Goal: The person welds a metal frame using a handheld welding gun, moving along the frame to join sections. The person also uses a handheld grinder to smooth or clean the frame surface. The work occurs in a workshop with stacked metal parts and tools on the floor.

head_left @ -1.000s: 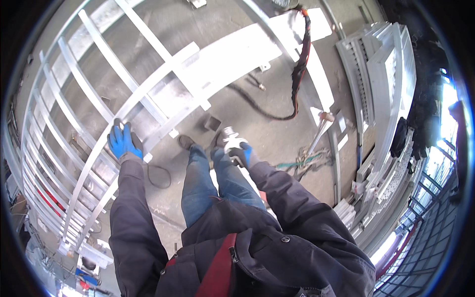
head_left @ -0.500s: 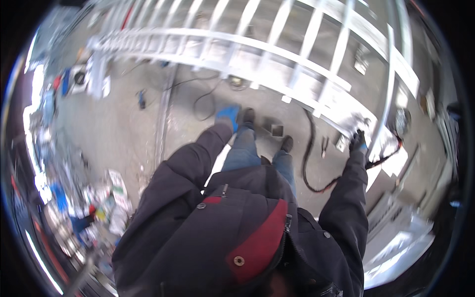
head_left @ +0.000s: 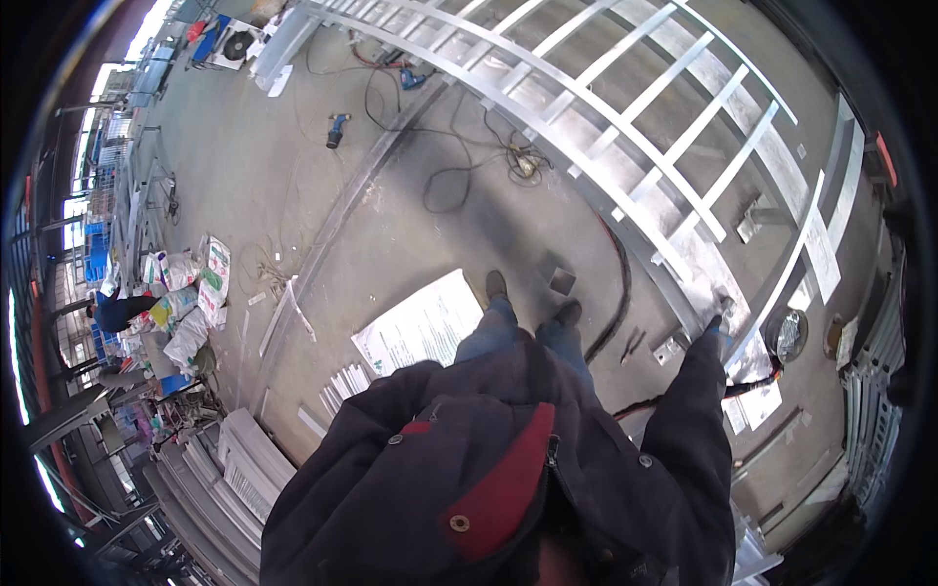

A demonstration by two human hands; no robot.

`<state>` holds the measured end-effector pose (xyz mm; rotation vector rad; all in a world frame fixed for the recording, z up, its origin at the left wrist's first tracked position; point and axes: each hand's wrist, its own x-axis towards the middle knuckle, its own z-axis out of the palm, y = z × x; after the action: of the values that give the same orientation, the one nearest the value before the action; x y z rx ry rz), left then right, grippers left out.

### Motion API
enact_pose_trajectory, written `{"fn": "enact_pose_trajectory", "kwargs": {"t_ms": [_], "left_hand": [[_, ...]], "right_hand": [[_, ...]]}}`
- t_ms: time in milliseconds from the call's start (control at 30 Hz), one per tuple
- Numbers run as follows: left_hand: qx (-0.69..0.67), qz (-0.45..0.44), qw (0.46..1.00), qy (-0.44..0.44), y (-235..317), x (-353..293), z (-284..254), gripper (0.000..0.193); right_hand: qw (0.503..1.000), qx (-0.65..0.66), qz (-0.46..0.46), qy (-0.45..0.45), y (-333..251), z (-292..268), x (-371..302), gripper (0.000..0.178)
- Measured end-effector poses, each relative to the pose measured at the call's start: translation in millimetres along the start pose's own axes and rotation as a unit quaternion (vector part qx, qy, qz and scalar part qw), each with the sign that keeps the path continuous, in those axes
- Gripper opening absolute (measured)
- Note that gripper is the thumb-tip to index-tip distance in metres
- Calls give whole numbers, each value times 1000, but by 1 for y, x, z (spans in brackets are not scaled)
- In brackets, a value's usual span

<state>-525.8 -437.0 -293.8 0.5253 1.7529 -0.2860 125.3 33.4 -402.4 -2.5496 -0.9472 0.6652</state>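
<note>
My right hand (head_left: 715, 323), in a dark glove, reaches out to the right at the near end of a long silvery metal railing frame (head_left: 657, 154). It is beside a small metallic lump (head_left: 725, 305) on the bright flat beam (head_left: 681, 256) under the frame. At this size its fingers blur into the dark sleeve, so its grip is hidden. My left hand is out of sight; only the left upper sleeve (head_left: 337, 430) shows, close to my body. On the floor near my right arm lie pliers (head_left: 633, 347) and a small metal bracket (head_left: 669, 350).
A black cable (head_left: 622, 283) curves past my feet. A white printed sheet (head_left: 420, 322) and a short square tube (head_left: 562, 281) lie close by. Farther left are a blue power tool (head_left: 337, 130), a long floor strip (head_left: 357, 190) and white sacks (head_left: 186, 337). A wire coil (head_left: 788, 334) sits right.
The view has swung, so the railing now slants down to the right. My left hand, blue-gloved and stretched forward before, has left the view. My right arm still reaches to the frame's end.
</note>
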Motion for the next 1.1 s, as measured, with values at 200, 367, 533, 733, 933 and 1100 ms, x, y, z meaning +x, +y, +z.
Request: {"fn": "enact_pose_trajectory", "kwargs": {"t_ms": [200,367,533,733,933,1100], "left_hand": [[23,63,998,-9,-1,37,-38,51],[84,89,992,-43,30,76,-84,53],[216,178,955,-99,67,124,-108,56],[-157,172,966,-111,105,124,-122,77],[-84,320,939,92,141,79,-80,66],[71,159,979,104,78,73,-116,63]], "right_hand": [[993,-81,-88,24,23,-18,-35,50],[994,-81,-72,24,73,-27,-139,49],[940,-204,-3,-273,179,-28,-327,54],[836,-146,204,-488,266,-73,-397,52],[822,-39,270,-500,234,-47,-336,50],[860,-14,249,-445,125,60,-249,50]]}}
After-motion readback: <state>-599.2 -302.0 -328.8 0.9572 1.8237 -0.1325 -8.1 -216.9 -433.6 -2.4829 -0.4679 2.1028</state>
